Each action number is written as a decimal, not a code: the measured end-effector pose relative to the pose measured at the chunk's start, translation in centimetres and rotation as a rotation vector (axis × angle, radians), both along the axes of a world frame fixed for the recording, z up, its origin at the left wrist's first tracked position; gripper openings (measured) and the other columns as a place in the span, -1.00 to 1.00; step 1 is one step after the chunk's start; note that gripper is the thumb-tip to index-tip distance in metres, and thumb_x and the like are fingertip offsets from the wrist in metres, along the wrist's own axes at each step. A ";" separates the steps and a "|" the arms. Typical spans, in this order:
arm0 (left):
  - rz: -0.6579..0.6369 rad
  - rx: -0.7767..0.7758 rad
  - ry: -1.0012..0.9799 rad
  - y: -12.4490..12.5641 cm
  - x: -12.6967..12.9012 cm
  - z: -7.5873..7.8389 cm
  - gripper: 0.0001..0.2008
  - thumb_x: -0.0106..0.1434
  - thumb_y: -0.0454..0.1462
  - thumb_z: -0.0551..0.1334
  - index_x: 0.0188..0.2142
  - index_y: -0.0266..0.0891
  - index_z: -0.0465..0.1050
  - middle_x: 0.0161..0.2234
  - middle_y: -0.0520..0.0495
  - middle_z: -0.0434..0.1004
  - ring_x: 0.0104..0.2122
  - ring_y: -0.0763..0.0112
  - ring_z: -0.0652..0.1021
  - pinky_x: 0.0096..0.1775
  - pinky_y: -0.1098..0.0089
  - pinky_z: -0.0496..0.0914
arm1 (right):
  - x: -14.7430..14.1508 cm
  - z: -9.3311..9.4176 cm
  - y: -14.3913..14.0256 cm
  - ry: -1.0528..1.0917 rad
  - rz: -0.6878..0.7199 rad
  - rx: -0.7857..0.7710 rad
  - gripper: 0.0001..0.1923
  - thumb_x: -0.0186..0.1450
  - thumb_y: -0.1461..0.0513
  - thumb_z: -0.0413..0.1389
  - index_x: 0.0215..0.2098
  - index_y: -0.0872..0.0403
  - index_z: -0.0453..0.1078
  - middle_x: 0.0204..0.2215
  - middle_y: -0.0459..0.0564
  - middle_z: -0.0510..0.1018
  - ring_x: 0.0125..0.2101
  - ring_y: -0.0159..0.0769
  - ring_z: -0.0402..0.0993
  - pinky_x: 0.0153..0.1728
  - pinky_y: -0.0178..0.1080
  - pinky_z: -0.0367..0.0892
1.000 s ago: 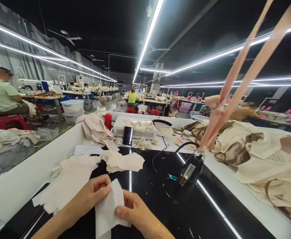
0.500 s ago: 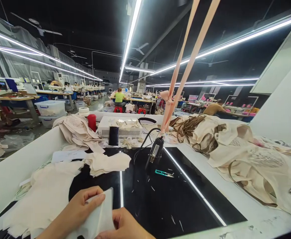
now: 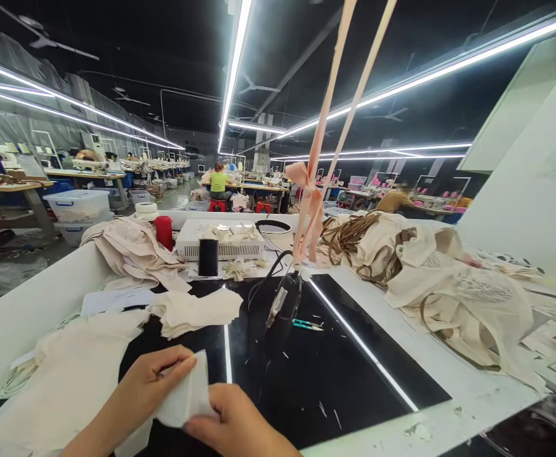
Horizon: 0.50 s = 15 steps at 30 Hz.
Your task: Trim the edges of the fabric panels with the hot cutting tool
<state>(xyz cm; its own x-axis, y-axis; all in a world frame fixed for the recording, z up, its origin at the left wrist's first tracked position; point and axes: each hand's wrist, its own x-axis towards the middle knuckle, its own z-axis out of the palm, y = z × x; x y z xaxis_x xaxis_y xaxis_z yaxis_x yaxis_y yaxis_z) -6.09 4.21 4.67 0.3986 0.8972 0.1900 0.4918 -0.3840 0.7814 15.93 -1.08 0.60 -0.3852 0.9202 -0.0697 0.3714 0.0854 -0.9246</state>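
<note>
Both my hands hold one small white fabric piece [image 3: 186, 397] near the bottom edge, above the glossy black tabletop [image 3: 306, 381]. My left hand [image 3: 152, 381] pinches its upper left edge with thumb and fingers. My right hand [image 3: 235, 422] grips its lower right part. Cream fabric pieces [image 3: 68, 374] lie spread just left of my hands, and a small folded stack [image 3: 195, 311] sits beyond them. A black hand tool [image 3: 282, 311] hangs over the table from pink straps [image 3: 316, 158].
Small teal snips [image 3: 306, 325] lie right of the hanging tool. A heap of cream bags with brown straps [image 3: 430, 279] fills the right side. A white box [image 3: 221, 244], a black phone [image 3: 208, 257] and a red cup [image 3: 164, 231] stand at the back. People work at distant tables.
The view has swung right, so the hanging tool and straps now sit nearer the centre. My hands have dropped lower in view and the white piece looks more crumpled between them.
</note>
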 end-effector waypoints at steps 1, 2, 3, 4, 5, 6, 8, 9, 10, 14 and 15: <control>-0.024 0.133 0.024 0.3 -0.3 -0.2 -0.48 0.58 0.16 0.20 -0.26 -0.12 0.71 -0.36 0.01 0.61 -0.36 0.32 0.59 -0.27 0.46 0.47 | 0.2 0.1 0.5 -0.048 -0.038 0.082 -0.75 0.43 0.23 0.32 -0.41 0.04 0.45 -0.44 -0.21 0.45 -0.38 -0.39 0.39 -0.28 -0.32 0.31; -0.057 0.280 0.058 0.5 -0.5 -0.5 -0.52 0.63 0.12 0.18 -0.21 -0.08 0.72 -0.37 0.03 0.59 -0.37 0.35 0.59 -0.28 0.47 0.46 | 0.5 0.1 1.1 -0.094 -0.078 0.163 -0.79 0.47 0.28 0.25 -0.36 0.03 0.50 -0.38 -0.18 0.52 -0.30 -0.34 0.46 -0.17 -0.30 0.36; -0.093 0.440 0.095 0.6 -0.7 -0.9 -0.55 0.67 0.07 0.16 -0.16 -0.06 0.72 -0.39 0.05 0.56 -0.40 0.38 0.58 -0.30 0.48 0.44 | 0.8 0.0 1.7 -0.139 -0.115 0.232 -0.80 0.51 0.32 0.18 -0.28 0.01 0.56 -0.29 -0.13 0.60 -0.21 -0.29 0.54 -0.06 -0.27 0.40; -0.140 0.579 0.149 0.7 -0.8 -1.5 -0.57 0.71 0.03 0.13 -0.12 -0.03 0.72 -0.39 0.06 0.55 -0.42 0.41 0.56 -0.32 0.49 0.41 | 1.1 -0.2 2.3 -0.186 -0.145 0.296 -0.75 0.53 0.36 0.11 -0.15 -0.01 0.62 -0.18 -0.08 0.67 -0.10 -0.23 0.60 0.04 -0.23 0.42; -0.197 0.698 0.205 0.7 -0.7 -2.2 -0.57 0.74 0.00 0.10 -0.10 -0.02 0.70 -0.39 0.07 0.55 -0.44 0.43 0.54 -0.35 0.49 0.38 | 1.4 -0.5 2.8 -0.235 -0.166 0.349 -0.68 0.55 0.39 0.06 -0.02 -0.02 0.64 -0.08 -0.03 0.71 -0.02 -0.19 0.63 0.11 -0.19 0.45; -0.257 0.791 0.256 0.6 -0.5 -3.0 -0.56 0.76 -0.01 0.06 -0.09 -0.01 0.68 -0.37 0.07 0.57 -0.44 0.43 0.53 -0.35 0.49 0.36 | 1.7 -0.9 3.3 -0.285 -0.180 0.396 -0.62 0.56 0.40 0.04 0.10 -0.02 0.64 -0.01 0.02 0.73 0.03 -0.16 0.64 0.14 -0.15 0.47; -0.363 0.886 0.322 0.3 0.2 -4.9 -0.50 0.78 0.02 -0.02 -0.07 -0.01 0.65 -0.31 0.06 0.64 -0.42 0.42 0.56 -0.35 0.47 0.38 | 2.1 -1.9 4.0 -0.389 -0.185 0.476 -0.59 0.57 0.40 0.04 0.20 0.00 0.62 0.03 0.09 0.74 0.03 -0.12 0.67 0.13 -0.11 0.53; -0.372 0.904 0.329 0.1 0.6 -5.9 -0.47 0.79 0.02 -0.07 -0.06 -0.02 0.65 -0.28 0.04 0.67 -0.40 0.41 0.59 -0.33 0.46 0.41 | 2.2 -2.4 4.1 -0.440 -0.181 0.512 -0.60 0.57 0.40 0.05 0.21 0.01 0.62 0.01 0.10 0.75 0.00 -0.12 0.68 0.09 -0.10 0.56; -0.362 0.907 0.335 -0.1 1.0 -6.9 -0.45 0.79 0.01 -0.10 -0.02 -0.03 0.66 -0.23 0.01 0.71 -0.35 0.38 0.63 -0.29 0.44 0.46 | 2.4 -2.8 4.3 -0.492 -0.177 0.547 -0.62 0.58 0.40 0.07 0.20 0.03 0.62 -0.02 0.10 0.75 -0.03 -0.12 0.69 0.06 -0.09 0.59; -0.316 0.879 0.401 -0.2 1.7 -9.7 -0.56 0.77 -0.02 0.02 0.16 0.00 0.69 0.00 -0.05 0.79 -0.10 0.27 0.75 -0.02 0.36 0.60 | 2.8 -3.9 4.7 -0.688 -0.167 0.657 -0.79 0.60 0.28 0.20 0.15 0.07 0.59 -0.03 0.05 0.73 -0.06 -0.17 0.70 0.01 -0.06 0.66; -0.329 0.871 0.425 -0.1 1.5 -10.1 -0.63 0.75 -0.05 0.09 0.16 0.03 0.70 0.02 -0.03 0.80 -0.08 0.27 0.76 0.00 0.36 0.61 | 2.9 -4.0 5.0 -0.736 -0.167 0.675 -0.79 0.59 0.21 0.26 0.15 0.08 0.58 0.00 0.04 0.72 -0.05 -0.17 0.71 0.01 -0.04 0.68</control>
